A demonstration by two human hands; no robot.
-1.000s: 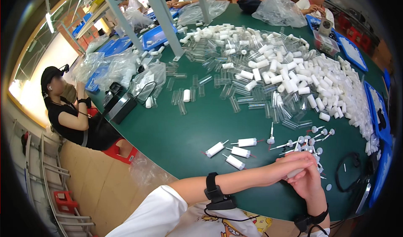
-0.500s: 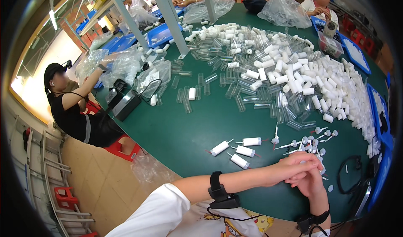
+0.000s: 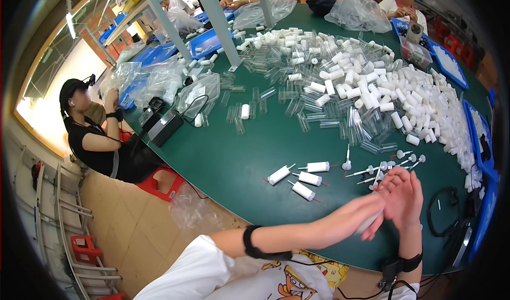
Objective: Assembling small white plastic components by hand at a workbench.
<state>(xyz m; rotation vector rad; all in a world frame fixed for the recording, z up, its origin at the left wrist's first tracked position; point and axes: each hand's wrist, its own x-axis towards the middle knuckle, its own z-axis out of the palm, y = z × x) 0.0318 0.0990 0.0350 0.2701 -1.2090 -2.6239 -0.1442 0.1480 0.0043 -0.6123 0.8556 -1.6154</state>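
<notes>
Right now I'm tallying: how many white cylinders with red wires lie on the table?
4: the leftmost cylinder, the top cylinder to its right, the middle cylinder below that, the lowest cylinder. The left hand and right hand may hide another.

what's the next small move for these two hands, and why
Probably close the right hand around the whitish, blurred piece to steady it: that hand looks loosely open, while the left hand covers much of the piece.

And we're looking down from the wearer's head, one wide fisheye facing forward across the green table (image 3: 228, 175), left hand (image 3: 345, 220) and right hand (image 3: 402, 199) close in, floor (image 3: 133, 215) at left.
</notes>
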